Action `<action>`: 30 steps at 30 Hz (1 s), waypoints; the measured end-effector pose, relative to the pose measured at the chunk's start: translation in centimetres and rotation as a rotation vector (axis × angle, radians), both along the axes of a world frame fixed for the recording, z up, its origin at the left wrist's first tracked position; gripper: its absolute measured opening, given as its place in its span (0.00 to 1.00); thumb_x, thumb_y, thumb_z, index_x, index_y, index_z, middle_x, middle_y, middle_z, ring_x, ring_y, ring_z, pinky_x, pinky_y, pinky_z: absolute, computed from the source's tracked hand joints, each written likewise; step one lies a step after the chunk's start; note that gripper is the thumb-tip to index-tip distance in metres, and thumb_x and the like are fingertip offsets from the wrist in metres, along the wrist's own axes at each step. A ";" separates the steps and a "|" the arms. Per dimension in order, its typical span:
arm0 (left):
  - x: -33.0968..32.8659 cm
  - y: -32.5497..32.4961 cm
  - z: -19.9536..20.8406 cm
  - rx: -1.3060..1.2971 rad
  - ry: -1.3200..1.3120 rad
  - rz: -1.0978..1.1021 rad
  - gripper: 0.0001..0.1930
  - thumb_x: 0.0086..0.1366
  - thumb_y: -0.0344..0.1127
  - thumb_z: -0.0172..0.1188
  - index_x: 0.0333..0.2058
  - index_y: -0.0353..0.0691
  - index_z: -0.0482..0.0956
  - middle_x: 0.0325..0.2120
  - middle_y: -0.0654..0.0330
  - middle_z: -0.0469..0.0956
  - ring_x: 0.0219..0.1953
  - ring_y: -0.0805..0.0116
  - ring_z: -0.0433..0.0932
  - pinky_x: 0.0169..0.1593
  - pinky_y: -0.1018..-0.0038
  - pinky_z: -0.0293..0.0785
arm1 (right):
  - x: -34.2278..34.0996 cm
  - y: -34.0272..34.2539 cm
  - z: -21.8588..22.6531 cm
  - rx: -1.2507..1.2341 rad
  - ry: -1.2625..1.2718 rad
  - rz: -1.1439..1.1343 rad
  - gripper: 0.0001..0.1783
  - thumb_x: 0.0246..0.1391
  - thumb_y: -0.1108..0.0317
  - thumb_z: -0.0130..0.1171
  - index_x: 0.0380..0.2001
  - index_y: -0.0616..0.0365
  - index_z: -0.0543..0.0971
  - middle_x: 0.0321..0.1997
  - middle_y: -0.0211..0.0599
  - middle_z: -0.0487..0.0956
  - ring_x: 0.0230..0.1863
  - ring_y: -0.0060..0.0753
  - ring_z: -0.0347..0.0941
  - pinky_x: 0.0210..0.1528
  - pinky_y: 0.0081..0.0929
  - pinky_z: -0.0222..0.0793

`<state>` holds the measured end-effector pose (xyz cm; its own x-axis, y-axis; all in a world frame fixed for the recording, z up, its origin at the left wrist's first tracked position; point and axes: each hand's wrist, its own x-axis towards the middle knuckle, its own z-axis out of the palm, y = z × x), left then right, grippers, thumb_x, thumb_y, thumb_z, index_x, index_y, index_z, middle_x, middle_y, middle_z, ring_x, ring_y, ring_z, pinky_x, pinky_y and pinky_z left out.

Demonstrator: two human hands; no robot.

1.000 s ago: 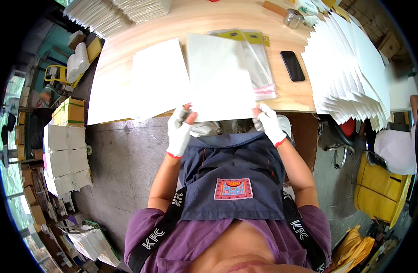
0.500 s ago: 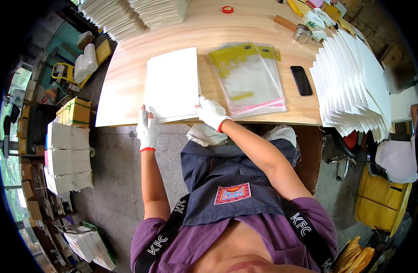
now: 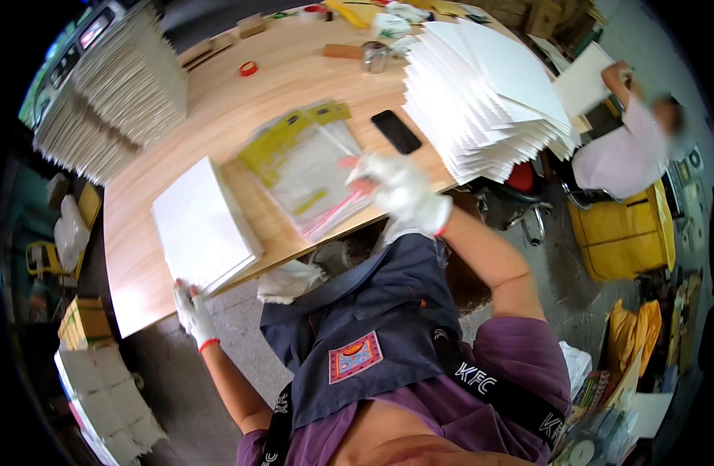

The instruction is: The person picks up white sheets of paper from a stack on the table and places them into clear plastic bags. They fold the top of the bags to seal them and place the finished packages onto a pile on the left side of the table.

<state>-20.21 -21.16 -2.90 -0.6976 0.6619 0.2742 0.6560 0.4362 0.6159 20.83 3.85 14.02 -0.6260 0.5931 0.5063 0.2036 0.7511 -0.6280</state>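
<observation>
A stack of white sheets (image 3: 205, 225) lies on the left part of the table. My left hand (image 3: 192, 314), in a white glove with bare fingertips, rests its outstretched fingers against the stack's near left corner. My right hand (image 3: 404, 193), gloved the same way, hovers by the table's front edge, at the right side of the clear plastic bags (image 3: 306, 167). Motion blurs it, but its fingertips show apart, with nothing seen between them. The bags have yellow-green printing and a pink strip along the near edge. A black phone (image 3: 397, 132) lies beyond my right hand.
Tall stacks of pale sheets (image 3: 132, 85) stand at the table's far left. A fanned pile of white sheets (image 3: 481, 93) covers its right end. A red tape roll (image 3: 249, 68) and a metal tin (image 3: 375, 57) lie farther back. Another person (image 3: 625, 147) sits at right.
My right hand has let go of the white stack and moved right to beside the bags. My left hand stays at the stack's corner. The view has turned right, showing the other person.
</observation>
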 end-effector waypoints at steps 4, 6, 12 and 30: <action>0.6 -0.2 0.8 -0.039 0.052 0.006 0.21 0.65 0.32 0.49 0.55 0.30 0.66 0.54 0.42 0.68 0.56 0.48 0.68 0.58 0.65 0.63 | 9.5 3.0 7.8 0.488 -0.136 -0.633 0.10 0.49 0.73 0.60 0.37 0.55 0.78 0.40 0.38 0.79 0.43 0.37 0.76 0.43 0.27 0.72; 1.3 0.4 2.0 -0.063 0.051 0.054 0.20 0.64 0.31 0.50 0.55 0.33 0.67 0.56 0.43 0.67 0.58 0.48 0.66 0.57 0.64 0.64 | 13.9 5.6 9.9 0.610 -0.343 -0.827 0.11 0.52 0.62 0.57 0.38 0.53 0.77 0.38 0.36 0.79 0.41 0.37 0.75 0.42 0.30 0.70; 3.8 2.8 3.6 0.134 0.334 0.058 0.23 0.57 0.24 0.57 0.54 0.38 0.70 0.61 0.48 0.60 0.63 0.49 0.58 0.58 0.62 0.65 | 18.5 9.7 10.3 0.598 -0.669 -0.727 0.14 0.55 0.54 0.50 0.38 0.49 0.76 0.36 0.37 0.78 0.42 0.43 0.72 0.44 0.36 0.67; 19.9 18.2 2.0 -0.337 0.516 -0.703 0.24 0.53 0.46 0.62 0.47 0.41 0.73 0.51 0.52 0.68 0.57 0.51 0.62 0.59 0.53 0.57 | 23.9 -2.2 3.9 -0.465 0.276 -0.663 0.33 0.61 0.37 0.39 0.32 0.61 0.73 0.22 0.34 0.76 0.17 0.14 0.67 0.19 0.13 0.61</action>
<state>-0.27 -2.95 -0.87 0.0483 0.9866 0.1556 0.9942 -0.0625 0.0879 44.72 1.63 17.92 0.0337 0.9784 0.2041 0.3044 0.1845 -0.9345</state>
